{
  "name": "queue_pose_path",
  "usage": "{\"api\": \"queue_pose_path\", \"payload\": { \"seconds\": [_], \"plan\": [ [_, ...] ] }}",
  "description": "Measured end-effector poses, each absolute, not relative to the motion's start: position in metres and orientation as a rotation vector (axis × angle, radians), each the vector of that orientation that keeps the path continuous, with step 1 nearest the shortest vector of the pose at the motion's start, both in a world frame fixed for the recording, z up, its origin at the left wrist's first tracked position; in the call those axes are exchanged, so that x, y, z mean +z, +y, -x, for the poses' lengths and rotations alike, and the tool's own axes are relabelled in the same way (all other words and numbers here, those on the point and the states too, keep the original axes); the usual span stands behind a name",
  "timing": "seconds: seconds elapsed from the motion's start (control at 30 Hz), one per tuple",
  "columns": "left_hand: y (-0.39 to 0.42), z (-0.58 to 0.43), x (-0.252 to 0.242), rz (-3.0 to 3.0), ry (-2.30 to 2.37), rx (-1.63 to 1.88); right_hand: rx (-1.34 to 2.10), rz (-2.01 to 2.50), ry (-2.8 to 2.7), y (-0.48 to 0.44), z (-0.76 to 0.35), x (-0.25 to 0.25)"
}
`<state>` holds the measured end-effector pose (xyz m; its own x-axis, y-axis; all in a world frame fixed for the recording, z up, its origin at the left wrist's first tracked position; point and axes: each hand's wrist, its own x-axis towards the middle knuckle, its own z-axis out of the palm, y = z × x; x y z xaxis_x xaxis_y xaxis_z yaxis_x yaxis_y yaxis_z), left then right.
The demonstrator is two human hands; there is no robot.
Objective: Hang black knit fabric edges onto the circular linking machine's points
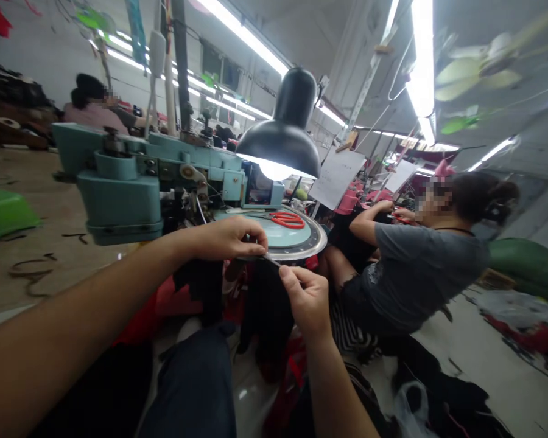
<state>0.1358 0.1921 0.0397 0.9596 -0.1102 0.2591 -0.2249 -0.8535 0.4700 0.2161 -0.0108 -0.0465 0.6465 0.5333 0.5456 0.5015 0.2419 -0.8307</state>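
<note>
My left hand (237,238) is closed in a pinch at the near rim of the round toothed dial (320,242). A little nearer and to the right, my right hand (307,298) pinches too, thumb against forefinger. Between the fingertips runs a short, thin greyish edge, seemingly the edge of the black fabric (267,310) hanging below the dial. The fingers cover most of what they grip. Red-handled scissors (287,219) lie on the dial's pale top, just beyond my hands.
A teal linking machine (119,204) stands left of the dial. A black lamp (278,146) shines over it. On the right sits a co-worker in a grey shirt (420,267). Dark cloth (429,371) and a plastic bag (413,404) lie on the floor.
</note>
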Motion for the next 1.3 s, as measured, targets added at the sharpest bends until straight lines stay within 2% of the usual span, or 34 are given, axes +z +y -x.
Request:
{"api": "queue_pose_path", "payload": {
  "seconds": [0.83, 1.03, 1.17, 1.3],
  "plan": [
    [0.187, -0.134, 0.038, -2.641, -0.199, 0.369, -0.295, 1.436, -0.810, -0.011, -0.217, -0.057],
    [0.188, -0.137, 0.036, -2.685, -0.128, 0.381, -0.372, 1.495, -0.698, -0.021, -0.245, -0.066],
    [0.190, -0.143, 0.041, -2.713, -0.096, 0.256, -0.193, 1.479, -0.655, -0.045, -0.274, -0.073],
    [0.192, -0.143, 0.047, -2.703, -0.179, 0.168, 0.035, 1.358, -0.899, -0.051, -0.274, -0.062]
  ]
}}
